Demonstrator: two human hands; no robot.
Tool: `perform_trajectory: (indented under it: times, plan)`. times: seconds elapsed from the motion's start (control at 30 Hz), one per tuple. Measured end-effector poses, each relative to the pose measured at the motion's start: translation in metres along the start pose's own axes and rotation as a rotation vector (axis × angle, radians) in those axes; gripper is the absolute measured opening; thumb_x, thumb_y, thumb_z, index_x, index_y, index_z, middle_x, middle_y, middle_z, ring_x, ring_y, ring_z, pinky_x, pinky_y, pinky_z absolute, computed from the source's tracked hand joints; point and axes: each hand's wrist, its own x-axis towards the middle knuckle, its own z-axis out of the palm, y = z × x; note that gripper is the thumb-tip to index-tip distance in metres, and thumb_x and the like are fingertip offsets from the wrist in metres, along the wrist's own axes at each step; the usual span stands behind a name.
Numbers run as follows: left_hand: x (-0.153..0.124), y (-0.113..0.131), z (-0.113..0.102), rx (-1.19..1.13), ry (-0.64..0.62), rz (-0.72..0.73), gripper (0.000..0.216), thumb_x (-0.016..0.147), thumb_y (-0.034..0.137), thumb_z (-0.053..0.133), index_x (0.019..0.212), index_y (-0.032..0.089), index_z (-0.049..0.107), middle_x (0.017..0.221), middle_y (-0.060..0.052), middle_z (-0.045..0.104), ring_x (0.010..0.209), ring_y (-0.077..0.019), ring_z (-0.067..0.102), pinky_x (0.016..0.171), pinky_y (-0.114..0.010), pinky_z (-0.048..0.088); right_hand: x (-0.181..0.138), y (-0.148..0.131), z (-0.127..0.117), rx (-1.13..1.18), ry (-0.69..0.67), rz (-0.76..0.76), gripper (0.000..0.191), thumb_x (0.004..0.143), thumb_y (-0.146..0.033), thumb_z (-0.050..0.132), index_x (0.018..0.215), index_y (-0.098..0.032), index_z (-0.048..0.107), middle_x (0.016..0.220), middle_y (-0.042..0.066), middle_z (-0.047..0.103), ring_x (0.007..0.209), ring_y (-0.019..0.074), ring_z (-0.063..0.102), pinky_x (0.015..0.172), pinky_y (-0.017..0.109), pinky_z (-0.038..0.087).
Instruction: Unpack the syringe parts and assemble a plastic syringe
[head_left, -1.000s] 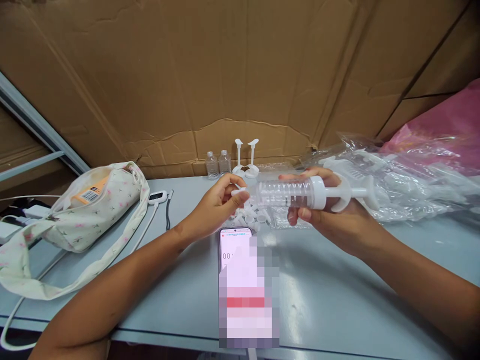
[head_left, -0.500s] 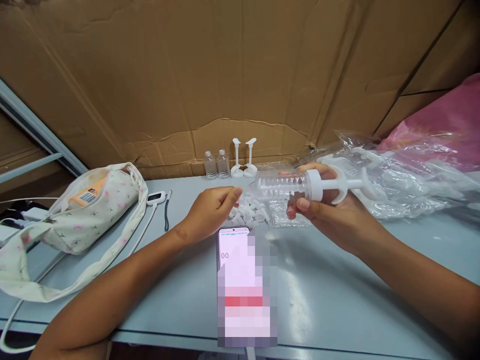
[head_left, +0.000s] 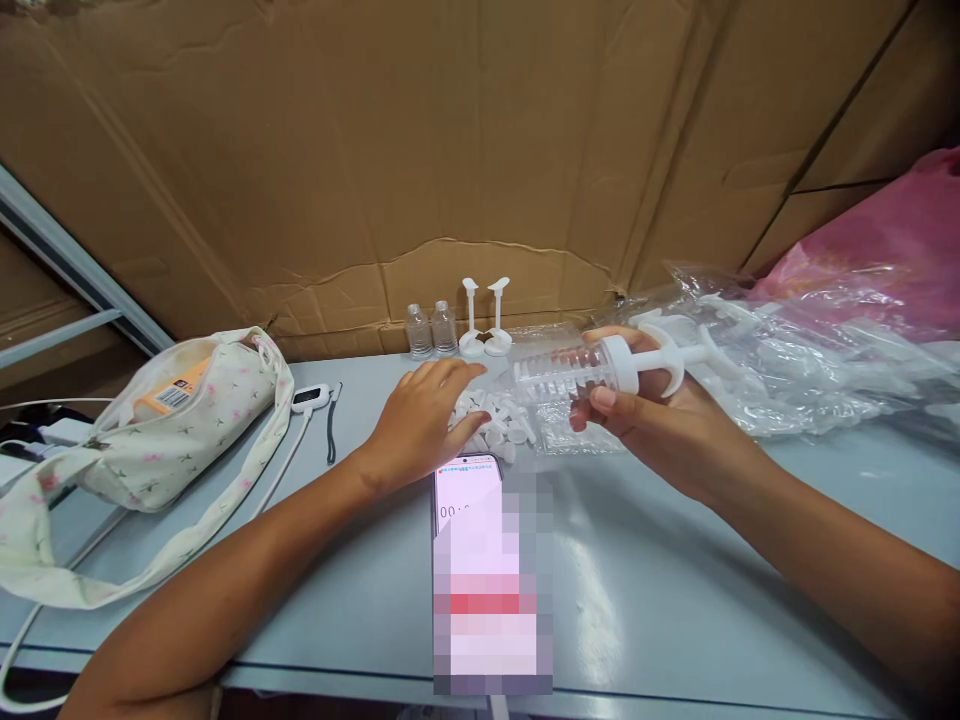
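Note:
A large clear plastic syringe [head_left: 559, 378] with a white collar and white plunger lies sideways in my right hand [head_left: 664, 430], its narrow end facing left. Fingers and thumb wrap round the barrel near the collar. My left hand [head_left: 420, 420] is empty, thumb and fingers apart, a short way left of the syringe tip. Beside and partly behind it is a heap of small white plastic caps or rings [head_left: 504, 432]. Two clear barrels [head_left: 442, 328] stand upright at the back, next to two white plunger pieces [head_left: 496, 325].
A phone [head_left: 466, 490] lies in front of the heap. On the left are a floral bag [head_left: 217, 430] and a white cabled device [head_left: 311, 398]. Clear plastic bags [head_left: 832, 370] of white parts fill the right back, near a pink bag [head_left: 892, 225]. Cardboard [head_left: 480, 130] stands behind.
My left hand has come away from the syringe tip, and its thumb and fingers have spread. The syringe stays in my right hand, shifted slightly left.

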Motion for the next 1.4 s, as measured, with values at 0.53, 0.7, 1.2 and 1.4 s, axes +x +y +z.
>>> perform_trajectory:
  times: [0.53, 0.7, 1.2, 1.4]
  plan:
    - [-0.012, 0.034, -0.016, -0.529, -0.199, -0.08, 0.048, 0.083, 0.053, 0.056, 0.117, 0.021, 0.046, 0.09, -0.004, 0.066, 0.073, -0.0176, 0.06, 0.059, -0.028, 0.045, -0.014, 0.007, 0.009, -0.135, -0.072, 0.152, 0.037, 0.077, -0.059, 0.061, 0.101, -0.032, 0.07, 0.082, 0.001, 0.053, 0.071, 0.0134, 0.049, 0.057, 0.023, 0.045]
    - [-0.01, 0.037, -0.019, -0.608, -0.164, -0.119, 0.043, 0.082, 0.048, 0.06, 0.115, 0.023, 0.048, 0.093, -0.004, 0.065, 0.071, -0.0159, 0.058, 0.059, -0.027, 0.045, -0.009, 0.002, 0.011, -0.105, -0.046, 0.067, 0.052, 0.075, -0.07, 0.054, 0.106, -0.031, 0.069, 0.083, 0.001, 0.053, 0.063, 0.0127, 0.045, 0.051, 0.025, 0.039]
    - [0.012, -0.024, -0.06, -0.238, 0.018, -0.241, 0.04, 0.072, 0.043, 0.07, 0.104, 0.022, 0.057, 0.105, -0.004, 0.058, 0.083, -0.0174, 0.056, 0.073, -0.031, 0.045, 0.042, -0.06, -0.018, -0.542, 0.067, -0.016, 0.033, 0.092, -0.041, 0.052, 0.069, -0.018, 0.057, 0.048, -0.002, 0.047, 0.046, 0.0069, 0.042, 0.047, 0.025, 0.029]
    - [0.034, -0.056, -0.043, 0.031, -0.068, -0.338, 0.066, 0.069, 0.04, 0.074, 0.122, 0.016, 0.044, 0.11, -0.012, 0.061, 0.097, -0.0277, 0.058, 0.079, -0.037, 0.045, 0.092, -0.028, 0.001, -0.756, 0.006, 0.025, 0.022, 0.084, -0.026, 0.065, 0.066, -0.016, 0.056, 0.057, 0.001, 0.058, 0.047, 0.0082, 0.05, 0.044, 0.023, 0.034]
